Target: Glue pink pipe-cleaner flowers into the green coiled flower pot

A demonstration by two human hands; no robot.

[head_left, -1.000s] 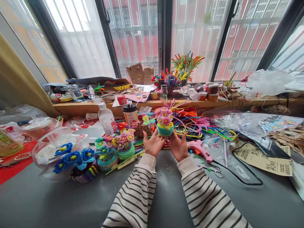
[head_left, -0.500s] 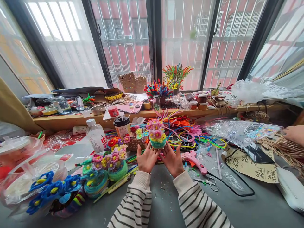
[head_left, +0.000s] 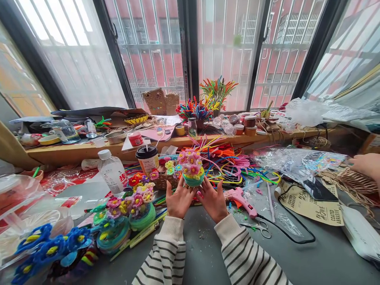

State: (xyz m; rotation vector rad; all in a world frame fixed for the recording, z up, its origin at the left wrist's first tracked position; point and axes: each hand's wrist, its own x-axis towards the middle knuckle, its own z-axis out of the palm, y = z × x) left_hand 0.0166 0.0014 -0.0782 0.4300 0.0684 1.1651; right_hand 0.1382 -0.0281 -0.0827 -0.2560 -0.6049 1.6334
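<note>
Down by the near edge of the worktop (head_left: 202, 257), two striped sleeves (head_left: 249, 253) reach forward, and toward the near left corner there's a bunch of fuzzy blue flowers (head_left: 53, 249), kinda blurry. Just past those sit two more little flower pots (head_left: 143, 218) with a slim yellow-green tool (head_left: 144, 234) next to them. Over on the right side, a white box-ish thing (head_left: 360, 233) lies near a tan sandpaper sheet (head_left: 311, 208), and a pair of scissors (head_left: 259, 228) is just nearer than a pink glue gun (head_left: 243, 201). Mid-worktop you get the left hand (head_left: 181, 200) and right hand (head_left: 212, 202) side by side, palms up, fingers spread flat, thumbs sticking out. A turquoise and yellow pot with pink flowers (head_left: 191, 168) sits at their fingertips, so more of a loose cradle than a squeeze; can't tell if its bottom touches the worktop. Off toward the right edge, another person's hand (head_left: 368, 166) is by a woven basket (head_left: 359, 184). Behind the pot it's a messy heap of pipe cleaners (head_left: 228, 154), with a black-lidded cup (head_left: 147, 160) and a clear bottle (head_left: 112, 172) to the left. Along the far edge, a wooden sill (head_left: 74, 151) is loaded with jars (head_left: 250, 122), then barred windows (head_left: 219, 51).
</note>
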